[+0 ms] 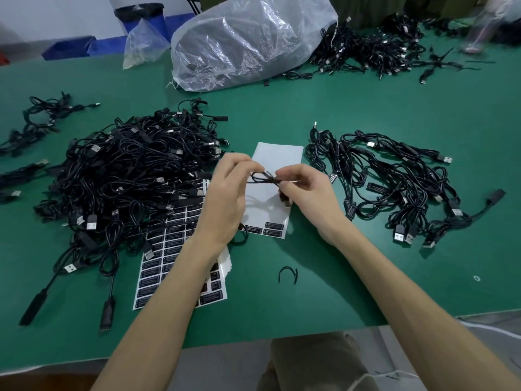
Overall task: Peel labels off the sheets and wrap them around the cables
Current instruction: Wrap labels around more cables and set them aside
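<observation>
Green matting covers the desk (310, 292), whose near edge runs just above the person's lap. Close to that edge a short curl of black tie (288, 275) lies loose on the mat. To its left sits a stack of label sheets (169, 249), rows of black labels still on the top one, partly covered by the left forearm.

Both hands are raised a little above the desk at the centre. The left hand (225, 198) has its fingers (239, 165) curled, tips pinching one end of a thin black cable (263, 177) that forms a small loop between the hands. The right hand (307, 193) pinches the other side of that loop with thumb and fingers (290, 173) bent round it; a dark plug end hangs below its thumb.

Under the hands lies a nearly bare sheet (277, 156), with only a few labels (265, 230) left along its near edge.

A big heap of black cables (135, 176) fills the left side, overlapping the stack. On the right a looser spread of cables (394, 187) lies apart from the hands, several with black labels on them.

Farther back stands a crumpled clear plastic bag (248, 38), with another tangle of cables (366, 49) to its right and blue bins (70, 48) beyond the desk on the left.
</observation>
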`<act>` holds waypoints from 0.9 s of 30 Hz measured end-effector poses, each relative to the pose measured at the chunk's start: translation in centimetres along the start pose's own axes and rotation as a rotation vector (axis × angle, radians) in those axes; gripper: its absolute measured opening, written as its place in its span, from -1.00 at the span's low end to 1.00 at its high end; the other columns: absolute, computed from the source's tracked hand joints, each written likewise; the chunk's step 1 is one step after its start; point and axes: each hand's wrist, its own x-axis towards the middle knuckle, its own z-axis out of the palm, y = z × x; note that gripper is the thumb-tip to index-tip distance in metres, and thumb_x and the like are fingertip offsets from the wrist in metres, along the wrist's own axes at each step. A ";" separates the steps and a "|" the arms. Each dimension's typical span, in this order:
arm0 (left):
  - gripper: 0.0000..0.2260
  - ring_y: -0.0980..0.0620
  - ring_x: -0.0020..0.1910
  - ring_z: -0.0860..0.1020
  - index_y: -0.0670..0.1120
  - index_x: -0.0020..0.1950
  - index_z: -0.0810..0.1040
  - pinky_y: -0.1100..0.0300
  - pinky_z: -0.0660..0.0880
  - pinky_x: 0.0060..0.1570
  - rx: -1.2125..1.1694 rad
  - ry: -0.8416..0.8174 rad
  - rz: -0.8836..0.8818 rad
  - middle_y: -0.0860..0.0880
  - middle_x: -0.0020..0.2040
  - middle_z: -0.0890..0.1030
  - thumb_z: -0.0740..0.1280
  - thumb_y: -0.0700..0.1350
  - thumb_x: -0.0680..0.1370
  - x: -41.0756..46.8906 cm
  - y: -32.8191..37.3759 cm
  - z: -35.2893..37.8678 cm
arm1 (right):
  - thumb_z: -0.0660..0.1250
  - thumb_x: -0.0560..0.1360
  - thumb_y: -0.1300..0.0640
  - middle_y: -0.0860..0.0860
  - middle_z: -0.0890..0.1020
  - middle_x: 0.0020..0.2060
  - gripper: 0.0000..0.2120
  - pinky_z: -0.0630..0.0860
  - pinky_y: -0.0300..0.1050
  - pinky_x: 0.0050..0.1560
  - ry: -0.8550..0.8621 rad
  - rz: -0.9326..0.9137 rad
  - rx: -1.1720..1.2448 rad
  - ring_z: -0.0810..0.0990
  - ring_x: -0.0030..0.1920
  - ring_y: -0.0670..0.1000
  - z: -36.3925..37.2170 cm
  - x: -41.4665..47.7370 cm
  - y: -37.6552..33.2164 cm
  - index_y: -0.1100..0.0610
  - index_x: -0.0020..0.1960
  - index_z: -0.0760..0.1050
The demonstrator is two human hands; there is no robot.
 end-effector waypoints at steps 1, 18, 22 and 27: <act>-0.79 -0.06 0.17 0.52 -0.25 0.16 0.63 0.18 0.46 0.24 0.005 0.025 -0.016 -0.14 0.15 0.52 0.26 -0.42 0.62 0.1 -0.1 -0.1 | 0.30 0.57 0.41 0.01 0.70 -0.14 -0.77 0.53 -0.33 -0.24 0.035 0.008 0.021 0.62 -0.26 -0.14 0.0 0.0 -0.1 0.16 0.08 0.62; -0.76 -0.02 -0.10 0.59 -0.24 0.13 0.65 0.38 0.52 -0.03 -0.151 0.064 -0.321 -0.16 0.04 0.58 0.28 -0.46 0.59 0.3 0.0 -1.0 | 0.27 0.55 0.29 0.04 0.64 -0.21 -0.78 0.47 -0.09 -0.16 0.396 -0.029 0.027 0.50 -0.24 -0.03 -1.3 0.3 0.0 0.07 0.03 0.65; -0.83 -0.02 -0.28 0.62 -0.05 0.01 0.64 0.19 0.58 -0.20 -0.313 0.125 -0.450 -0.04 -0.26 0.64 0.34 -0.31 0.62 0.3 -0.1 -1.0 | 0.35 0.61 0.16 -0.09 0.64 0.17 -0.83 0.35 -0.04 0.30 0.378 -0.321 -0.547 0.42 0.24 -0.04 -0.5 -0.4 0.5 0.06 0.17 0.63; -0.94 -0.09 -0.32 0.69 -0.10 0.02 0.68 0.10 0.65 -0.26 -0.495 0.022 -0.484 -0.06 -0.27 0.70 0.43 -0.22 0.61 0.2 0.0 -0.7 | 0.37 0.64 0.11 -0.03 0.68 0.16 -0.76 0.33 -0.03 0.38 0.036 -0.492 -0.723 0.49 0.26 -0.04 0.4 -0.7 0.8 0.08 0.30 0.60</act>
